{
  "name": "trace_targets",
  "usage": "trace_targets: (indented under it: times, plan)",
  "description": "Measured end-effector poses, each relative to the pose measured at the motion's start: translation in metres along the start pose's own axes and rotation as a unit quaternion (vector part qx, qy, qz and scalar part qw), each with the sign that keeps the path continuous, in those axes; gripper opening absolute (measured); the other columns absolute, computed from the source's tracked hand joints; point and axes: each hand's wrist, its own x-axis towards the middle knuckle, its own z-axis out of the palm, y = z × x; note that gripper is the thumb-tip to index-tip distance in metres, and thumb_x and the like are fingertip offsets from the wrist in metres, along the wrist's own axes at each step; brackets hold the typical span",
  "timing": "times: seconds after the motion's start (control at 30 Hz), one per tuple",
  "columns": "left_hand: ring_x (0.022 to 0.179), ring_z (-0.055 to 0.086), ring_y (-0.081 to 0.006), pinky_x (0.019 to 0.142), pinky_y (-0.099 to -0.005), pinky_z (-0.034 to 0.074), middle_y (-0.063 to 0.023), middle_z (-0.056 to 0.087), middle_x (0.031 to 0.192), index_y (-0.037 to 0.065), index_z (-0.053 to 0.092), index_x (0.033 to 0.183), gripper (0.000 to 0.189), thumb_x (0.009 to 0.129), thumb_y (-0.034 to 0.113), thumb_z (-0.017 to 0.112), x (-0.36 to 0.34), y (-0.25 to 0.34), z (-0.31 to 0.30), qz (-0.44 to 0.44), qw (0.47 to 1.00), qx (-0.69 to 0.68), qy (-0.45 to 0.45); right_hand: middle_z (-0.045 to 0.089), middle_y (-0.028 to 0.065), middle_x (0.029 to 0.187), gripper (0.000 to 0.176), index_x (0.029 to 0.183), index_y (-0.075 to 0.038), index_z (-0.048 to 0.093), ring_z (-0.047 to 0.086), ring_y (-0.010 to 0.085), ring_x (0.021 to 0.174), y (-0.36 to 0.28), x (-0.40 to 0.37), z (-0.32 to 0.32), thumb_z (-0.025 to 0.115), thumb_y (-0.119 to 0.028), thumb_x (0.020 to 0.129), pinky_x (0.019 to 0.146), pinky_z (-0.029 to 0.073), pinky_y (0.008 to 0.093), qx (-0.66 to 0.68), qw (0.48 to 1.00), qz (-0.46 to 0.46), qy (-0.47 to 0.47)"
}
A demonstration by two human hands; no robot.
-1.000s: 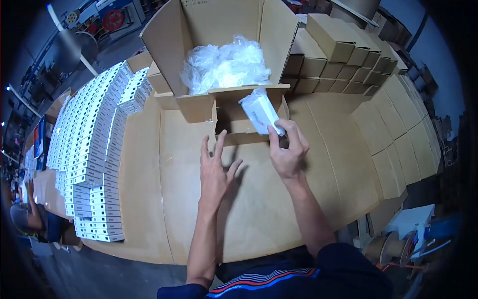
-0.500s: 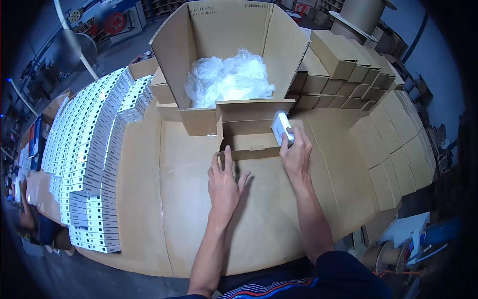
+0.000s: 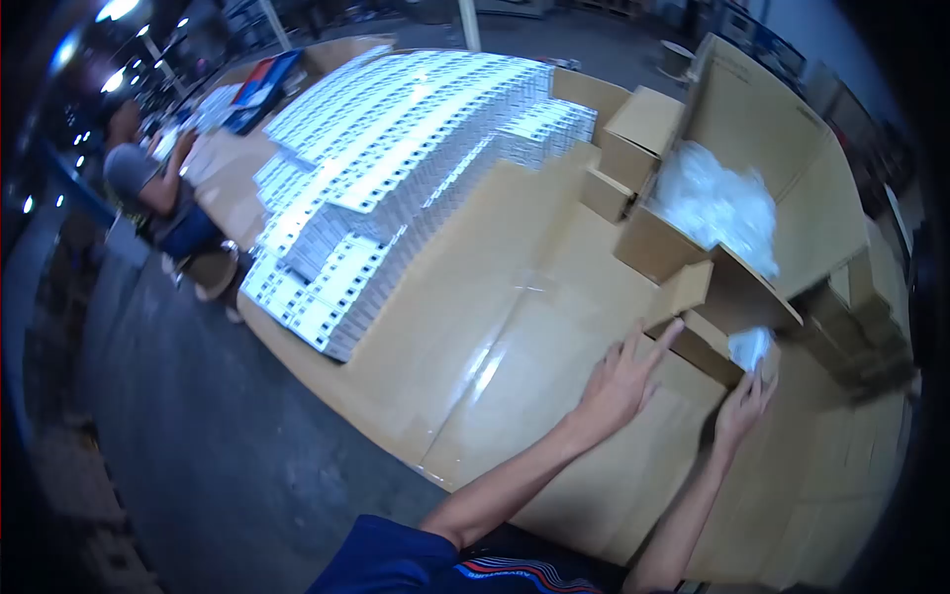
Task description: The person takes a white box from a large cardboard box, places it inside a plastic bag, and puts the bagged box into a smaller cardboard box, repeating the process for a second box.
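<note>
An open brown carton [image 3: 693, 342] sits on the cardboard-covered table, its flaps raised. My left hand [image 3: 618, 384] is at the carton's near left side, fingers spread and stretched out, the index finger reaching to its edge; nothing is in it. At the carton's right end my right hand [image 3: 744, 404] has its fingers closed on the lower edge of a small white box [image 3: 749, 346]. Blur softens that box, which stands partly inside the carton. The carton's floor is mostly hidden by its front wall.
Stacked white boxes [image 3: 396, 129] cover the table's left part. Behind the carton stands a tall cardboard box [image 3: 772, 129] holding crumpled clear plastic [image 3: 717, 203]. Folded brown cartons [image 3: 856, 317] are piled at right. A person [image 3: 148, 183] sits at the far left.
The view has swung left, bringing the white stacks to the middle and my hands to the right. My right hand stays on the white box at the carton's right end; my left remains spread.
</note>
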Motion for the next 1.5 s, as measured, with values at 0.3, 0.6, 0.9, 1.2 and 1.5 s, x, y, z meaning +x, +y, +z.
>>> trace_targets:
  times: [0.3, 0.6, 0.9, 1.2, 1.5]
  plan:
    - [0.131, 0.054, -0.0341, 0.110, -0.0430, 0.044, -0.0183, 0.055, 0.140, 0.003, 0.044, 0.149, 0.086, 0.075, 0.013, 0.088, -0.125, -0.088, -0.195, -0.105, 0.895, 0.015, 0.433, 0.021, 0.0275, 0.166, 0.071, 0.164, -0.013, 0.023, 0.024, 0.0495, 0.151, -0.093, 0.019, -0.038, 0.041, -0.052, 0.107, 0.123, 0.024, 0.0571, -0.090, 0.989, -0.084, 0.078]
    - [0.144, 0.039, -0.0420, 0.119, -0.0478, 0.036, -0.0272, 0.039, 0.155, 0.003, 0.017, 0.160, 0.128, 0.063, 0.023, 0.098, -0.137, -0.247, -0.350, -0.179, 0.861, 0.110, 0.462, 0.042, 0.0230, 0.158, 0.059, 0.151, 0.001, 0.044, 0.034, 0.0410, 0.150, -0.341, -0.018, -0.054, 0.060, -0.018, 0.098, 0.125, 0.022, 0.0481, 0.286, 0.871, -0.317, -0.243]
    - [0.132, 0.055, -0.0383, 0.108, -0.0482, 0.049, -0.0268, 0.048, 0.146, 0.006, 0.017, 0.161, 0.123, 0.069, 0.019, 0.096, -0.139, -0.264, -0.354, -0.143, 0.868, -0.022, 0.475, 0.060, 0.0206, 0.142, 0.047, 0.144, -0.002, 0.054, 0.061, 0.0313, 0.129, -0.489, -0.079, 0.020, 0.063, -0.020, 0.101, 0.102, 0.054, 0.0425, 0.436, 0.623, -0.276, -0.587]
    - [0.125, 0.054, -0.0253, 0.102, -0.0382, 0.051, -0.0132, 0.044, 0.135, 0.007, 0.037, 0.144, 0.084, 0.075, -0.008, 0.084, -0.173, -0.212, -0.292, -0.042, 0.818, -0.147, 0.555, 0.056, 0.0202, 0.138, 0.063, 0.162, -0.020, 0.031, 0.065, 0.0238, 0.113, -0.516, -0.106, 0.010, 0.060, -0.024, 0.106, 0.089, 0.057, 0.0352, 0.522, 0.445, -0.054, -0.725]
    - [0.111, 0.059, -0.0312, 0.104, -0.0451, 0.046, -0.0148, 0.059, 0.112, 0.005, 0.051, 0.081, 0.043, 0.073, 0.025, 0.089, -0.132, -0.125, -0.220, -0.020, 0.869, -0.053, 0.491, 0.063, -0.0012, 0.101, 0.029, 0.131, -0.005, 0.064, 0.055, 0.0028, 0.079, -0.449, -0.074, -0.007, 0.064, -0.014, 0.103, 0.066, 0.046, 0.0189, 0.591, 0.537, -0.085, -0.595]
